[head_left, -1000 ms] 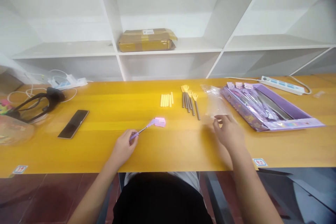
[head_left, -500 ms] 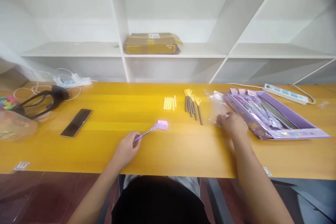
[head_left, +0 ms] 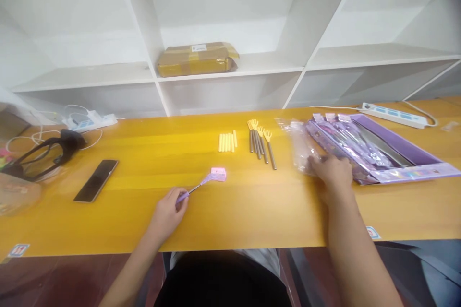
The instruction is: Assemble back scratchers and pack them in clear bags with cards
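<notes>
My left hand (head_left: 168, 213) is closed around the purple handle of a small telescopic back scratcher (head_left: 194, 188). Its claw head points away to the right, with a pink tag (head_left: 218, 174) at the tip lying on the table. Over on the right, my right hand (head_left: 334, 171) has its fingers curled at the edge of a clear plastic bag (head_left: 302, 148); the fingertips are partly hidden. Between the hands, farther back, lie several scratcher parts with yellow claws and metal shafts (head_left: 262, 143). Several short yellow sticks (head_left: 226, 142) lie in a row to their left.
A purple box (head_left: 414, 175) holding several wrapped scratchers stands beside my right hand. Power strips (head_left: 394, 116) lie at the back. Toward the left are a phone (head_left: 96, 181) and a black strapped object (head_left: 43, 156). A taped carton (head_left: 197, 59) sits on the shelf behind.
The view has tilted and turned slightly. My right hand has shifted a little to the right, and the plastic bag's near edge has moved with it. My left hand still holds the back scratcher.
</notes>
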`<state>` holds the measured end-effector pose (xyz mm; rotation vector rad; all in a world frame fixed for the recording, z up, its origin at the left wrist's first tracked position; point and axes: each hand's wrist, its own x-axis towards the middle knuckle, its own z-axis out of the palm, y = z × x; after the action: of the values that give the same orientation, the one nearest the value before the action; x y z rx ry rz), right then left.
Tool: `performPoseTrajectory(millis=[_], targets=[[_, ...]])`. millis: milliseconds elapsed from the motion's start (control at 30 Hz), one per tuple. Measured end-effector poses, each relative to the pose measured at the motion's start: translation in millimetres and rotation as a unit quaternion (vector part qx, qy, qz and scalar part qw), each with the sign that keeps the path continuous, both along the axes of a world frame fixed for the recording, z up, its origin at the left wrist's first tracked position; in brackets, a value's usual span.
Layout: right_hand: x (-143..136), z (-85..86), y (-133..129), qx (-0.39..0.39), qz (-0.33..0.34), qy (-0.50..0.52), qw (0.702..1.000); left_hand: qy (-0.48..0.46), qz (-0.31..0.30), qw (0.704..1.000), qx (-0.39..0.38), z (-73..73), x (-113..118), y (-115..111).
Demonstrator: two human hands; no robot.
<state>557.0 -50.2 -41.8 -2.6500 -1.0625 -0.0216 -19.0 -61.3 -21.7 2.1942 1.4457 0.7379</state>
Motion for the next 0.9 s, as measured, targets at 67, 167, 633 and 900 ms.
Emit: performPoseTrajectory(millis=[67,167,633,900], targets=[[-0.3,3.8,-3.0,0.002,-0.021,0.005,1.0,0.007,0.001,1.0,-0.001,-2.3,-0.6,1.2],[-6.5,15.9,-9.1,0.032,-0.038,-0.01,0.999,0.002,0.001,1.0,-0.008,-5.0,-1.6,2.3],[7.3,93.2,-4.3,0.161,-0.11,-0.077,0.978,-0.101,-0.014,0.994,0.037,6.6,-4.6,2.3],[31.0,153.7,-30.8,0.204,-0.096,-0.202,0.953,-0.086,-0.039,0.995,0.031,10.1,-2.3,1.0]])
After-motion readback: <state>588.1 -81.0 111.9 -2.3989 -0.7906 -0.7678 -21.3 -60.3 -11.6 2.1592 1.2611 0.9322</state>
